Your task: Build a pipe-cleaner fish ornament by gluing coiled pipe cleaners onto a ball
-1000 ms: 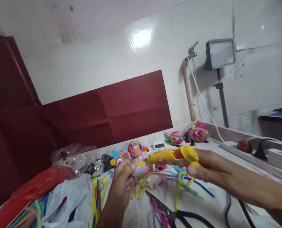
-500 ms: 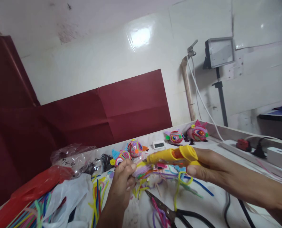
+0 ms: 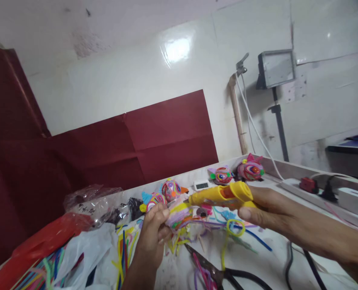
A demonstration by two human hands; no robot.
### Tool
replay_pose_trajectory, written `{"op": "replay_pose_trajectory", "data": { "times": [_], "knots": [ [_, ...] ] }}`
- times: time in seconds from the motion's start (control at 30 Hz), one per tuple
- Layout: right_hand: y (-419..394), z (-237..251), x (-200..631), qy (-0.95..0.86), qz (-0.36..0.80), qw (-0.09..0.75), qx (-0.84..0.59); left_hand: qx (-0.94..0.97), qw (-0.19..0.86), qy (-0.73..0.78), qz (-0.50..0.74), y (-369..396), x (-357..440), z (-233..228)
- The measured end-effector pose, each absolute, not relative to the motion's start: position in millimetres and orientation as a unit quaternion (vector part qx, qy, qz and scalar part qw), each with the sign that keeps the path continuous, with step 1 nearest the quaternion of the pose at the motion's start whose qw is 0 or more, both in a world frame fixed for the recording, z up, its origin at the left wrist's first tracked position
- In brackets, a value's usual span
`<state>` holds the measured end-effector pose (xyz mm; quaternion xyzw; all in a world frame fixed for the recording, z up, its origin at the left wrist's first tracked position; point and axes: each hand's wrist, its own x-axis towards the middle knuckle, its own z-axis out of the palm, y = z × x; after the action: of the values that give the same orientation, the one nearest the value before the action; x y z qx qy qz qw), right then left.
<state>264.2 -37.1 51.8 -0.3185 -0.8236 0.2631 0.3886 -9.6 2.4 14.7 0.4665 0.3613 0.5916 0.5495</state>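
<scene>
Slightly, the yellow glue gun in the right hand's grasp has drawn back rightward, baring more yellow on the rounded multicoloured piece. The left hand holds that piece, just right of its fingertips. The coloured surface thus seems less covered, though whether the nozzle touches it cannot be told.

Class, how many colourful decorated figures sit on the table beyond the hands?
4: a blue-tailed figure partly behind the left hand; an orange-tipped figure beside it; a green-tipped figure right of the white display; a pink-topped figure farthest right. More may be hidden.
</scene>
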Motion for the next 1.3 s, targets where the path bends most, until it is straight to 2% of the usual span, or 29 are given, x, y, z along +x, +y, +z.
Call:
{"op": "replay_pose_trajectory", "data": {
  "times": [0.3, 0.97, 1.3],
  "knots": [
    [-39, 57, 262, -0.823, 0.287, 0.385, -0.305, 0.454, 0.546, 0.364, 0.603, 1, -10, 17],
    [-43, 49, 260, -0.809, 0.25, 0.377, -0.374, 0.442, 0.562, 0.358, 0.6, 2, -7, 10],
    [-43, 54, 254, -0.823, 0.255, 0.377, -0.34, 0.464, 0.564, 0.365, 0.577, -1, -2, 14]
  ]
}}
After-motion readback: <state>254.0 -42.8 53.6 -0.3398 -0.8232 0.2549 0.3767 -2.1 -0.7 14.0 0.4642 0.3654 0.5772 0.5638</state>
